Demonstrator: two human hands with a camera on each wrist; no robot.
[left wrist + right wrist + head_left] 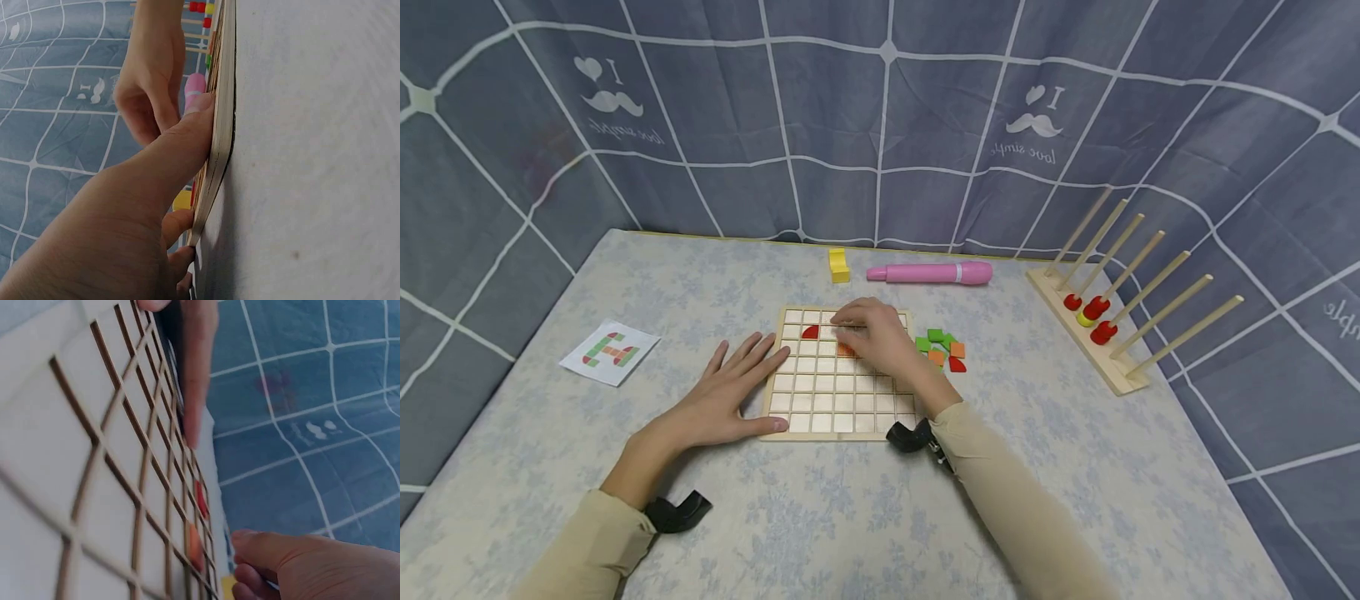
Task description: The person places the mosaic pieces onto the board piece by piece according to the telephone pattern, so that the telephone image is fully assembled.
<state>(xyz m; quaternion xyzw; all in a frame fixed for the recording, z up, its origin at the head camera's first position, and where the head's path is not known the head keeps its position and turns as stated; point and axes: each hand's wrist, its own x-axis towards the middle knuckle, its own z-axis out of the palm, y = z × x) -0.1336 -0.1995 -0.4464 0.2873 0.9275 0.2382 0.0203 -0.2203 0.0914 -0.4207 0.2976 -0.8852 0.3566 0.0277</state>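
Observation:
A wooden grid board (820, 436) with white squares lies on the table. My left hand (718, 396) rests along its left side, fingers spread and thumb on the near corner; the thumb (181, 131) presses the rim in the left wrist view. A red quarter-round piece (810, 332) and an orange square piece (846, 350) sit in cells of the board. Over the upper part of the board hovers my right hand (880, 337), its fingers bent toward the thumb. Whether anything is between those fingertips is hidden, also in the right wrist view.
Green, orange and red pieces (935, 335) lie loose right of the board. A pattern card (610, 352) is at left. Behind stand a yellow block (838, 266) and a pink pen-shaped thing (932, 273). A peg rack (1090, 337) with red and yellow beads stands at right.

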